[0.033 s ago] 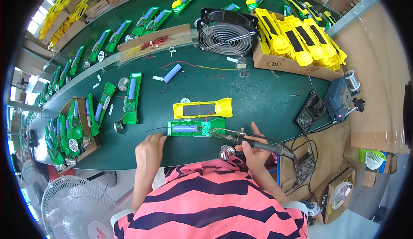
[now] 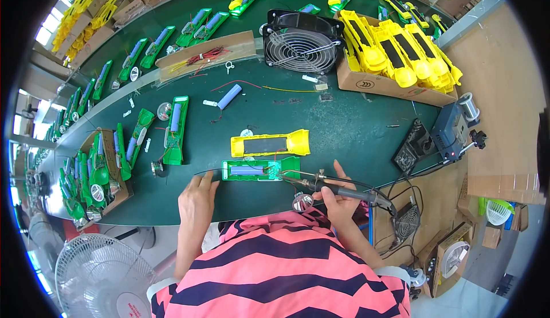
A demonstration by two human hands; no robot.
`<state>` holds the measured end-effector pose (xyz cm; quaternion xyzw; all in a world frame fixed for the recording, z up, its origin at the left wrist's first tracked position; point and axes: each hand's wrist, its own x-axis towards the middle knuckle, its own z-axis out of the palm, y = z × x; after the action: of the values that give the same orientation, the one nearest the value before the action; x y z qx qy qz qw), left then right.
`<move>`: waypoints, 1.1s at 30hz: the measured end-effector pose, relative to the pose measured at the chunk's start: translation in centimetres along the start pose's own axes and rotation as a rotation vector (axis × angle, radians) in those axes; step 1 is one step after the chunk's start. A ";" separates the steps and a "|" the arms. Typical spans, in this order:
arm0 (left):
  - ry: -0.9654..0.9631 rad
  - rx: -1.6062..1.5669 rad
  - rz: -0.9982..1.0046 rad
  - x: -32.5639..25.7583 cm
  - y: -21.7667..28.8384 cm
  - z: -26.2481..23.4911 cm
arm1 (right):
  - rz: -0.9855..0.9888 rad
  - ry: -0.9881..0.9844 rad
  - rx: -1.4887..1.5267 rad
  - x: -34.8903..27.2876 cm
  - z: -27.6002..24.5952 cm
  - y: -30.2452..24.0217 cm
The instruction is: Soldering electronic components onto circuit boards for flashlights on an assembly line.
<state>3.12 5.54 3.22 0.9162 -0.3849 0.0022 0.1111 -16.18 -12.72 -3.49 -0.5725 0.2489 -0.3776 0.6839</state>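
Holding a black-handled soldering iron point(image 2: 356, 195) to a long green plastic housing point(image 2: 292, 162)

At the near table edge, a round silver reflector point(image 2: 302, 203) is placed below the housing. The iron is gripped in the right hand point(image 2: 338, 202), thumb and bent fingers closed about the handle, one finger stretched free; it is slanted from the right, apparently so the green circuit board point(image 2: 274, 171) can be reached. The left hand point(image 2: 195, 203), half curled, is held just beside the housing's left end, by a thin black wire point(image 2: 207, 171); whether that is pinched cannot be told. The housing is laid open side up, its blue cylindrical cell point(image 2: 246, 170) exposed. Just beyond, a yellow plastic shell point(image 2: 298, 142) is set parallel, probably to spare a thin red wire point(image 2: 275, 156) any strain. Farther off, a black-framed fan point(image 2: 301, 51) is stood facing the work, perhaps for fumes.
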 end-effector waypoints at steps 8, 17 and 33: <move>0.230 -0.178 0.613 2.0 3.4 0.9 | -0.088 -0.090 -0.176 0.9 -0.8 -0.7; 0.161 -0.298 0.668 2.6 4.4 3.6 | -0.066 -0.103 -0.270 0.4 -1.6 0.5; 0.071 -0.207 0.702 2.9 4.6 2.9 | -0.094 -0.046 -0.136 1.0 -0.5 1.1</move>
<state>1.65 -0.22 1.58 0.7115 -0.6701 0.0332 0.2089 -15.71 -13.72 -4.52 -0.6373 0.2312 -0.3783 0.6303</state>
